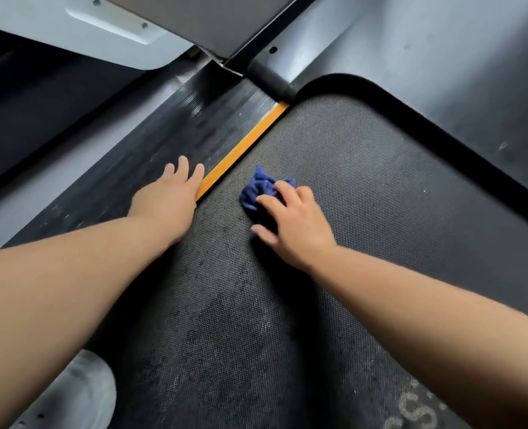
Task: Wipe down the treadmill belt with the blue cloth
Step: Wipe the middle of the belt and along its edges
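The black textured treadmill belt fills the middle and right of the head view. A crumpled blue cloth lies on it near the orange edge strip. My right hand grips the cloth with curled fingers and presses it onto the belt. My left hand rests flat, fingers straight, on the ribbed side rail just left of the orange strip.
A grey motor cover curves round the belt's far end. A white upright and a grey panel hang over the far left. A grey shoe stands at the lower left beside the belt.
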Motion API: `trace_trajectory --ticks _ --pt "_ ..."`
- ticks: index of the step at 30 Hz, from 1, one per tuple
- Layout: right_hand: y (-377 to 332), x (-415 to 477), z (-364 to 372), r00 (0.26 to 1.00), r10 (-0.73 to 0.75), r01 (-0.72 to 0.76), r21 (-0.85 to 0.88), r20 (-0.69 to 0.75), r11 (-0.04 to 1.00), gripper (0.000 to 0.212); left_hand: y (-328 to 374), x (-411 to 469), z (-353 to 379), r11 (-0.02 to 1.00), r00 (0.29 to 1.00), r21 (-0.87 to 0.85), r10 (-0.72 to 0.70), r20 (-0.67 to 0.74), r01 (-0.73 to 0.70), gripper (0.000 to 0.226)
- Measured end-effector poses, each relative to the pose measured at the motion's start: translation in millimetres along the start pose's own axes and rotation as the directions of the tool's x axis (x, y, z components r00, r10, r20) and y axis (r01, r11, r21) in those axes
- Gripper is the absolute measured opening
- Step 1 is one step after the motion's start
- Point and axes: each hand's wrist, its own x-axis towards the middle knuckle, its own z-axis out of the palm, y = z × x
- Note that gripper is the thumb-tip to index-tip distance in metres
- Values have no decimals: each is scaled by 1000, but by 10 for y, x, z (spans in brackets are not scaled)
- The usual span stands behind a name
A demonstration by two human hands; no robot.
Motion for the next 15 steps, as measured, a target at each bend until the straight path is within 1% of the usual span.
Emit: trace_trajectory --ticks 2,3,4,5,6,7,8,9,10,12,14,15 --pt "-74 -10 35 999 -42 43 19 -34 999 33 1 -7 3 1000 1000 14 0 -3 0 63" --pt "-46 48 16 996 -77 77 0 -55 997 26 4 -9 3 1000 1000 16 1 -1 -1 63" --pt "21 144 -37 995 -65 63 -34 -70 997 22 8 -4 -2 1000 1000 13 3 0 -3 63" --pt "123 250 -117 996 28 -32 -50 -89 998 21 12 -2 -9 1000 1000 8 4 1 -4 63" --pt "275 356 -201 977 178 -185 -51 -121 981 24 14 -5 -14 1000 1000 2 3 3 -3 63" --pt "462 451 -284 925 342 -352 -33 -163 936 29 13 -12 -23 1000 1000 -2 -2 4 2 63" --pt "633 505 -363 858 485 -490 14 -167 872 34 12 -11 -25 1000 1000 -2 -5 4 5 63" --pt "734 534 -425 823 550 -553 21 -142 833 36 16 -10 -25 1000 1000 0 -5 3 5 63" --pt "753 530 -439 844 520 -527 -28 -131 849 33 20 -8 -20 1000 1000 1 -5 2 5 64" --pt "546 399 -322 937 331 -339 -57 -114 939 21 25 -5 -14 1000 1000 3 -7 -7 7 65" --pt "113 135 -100 986 150 -150 16 -67 989 19 14 -1 -12 1000 1000 6 -7 -8 7 66" --pt "-91 -8 -21 998 57 -55 69 -26 996 20 7 -3 -11 1000 1000 3 -3 -1 3 66"
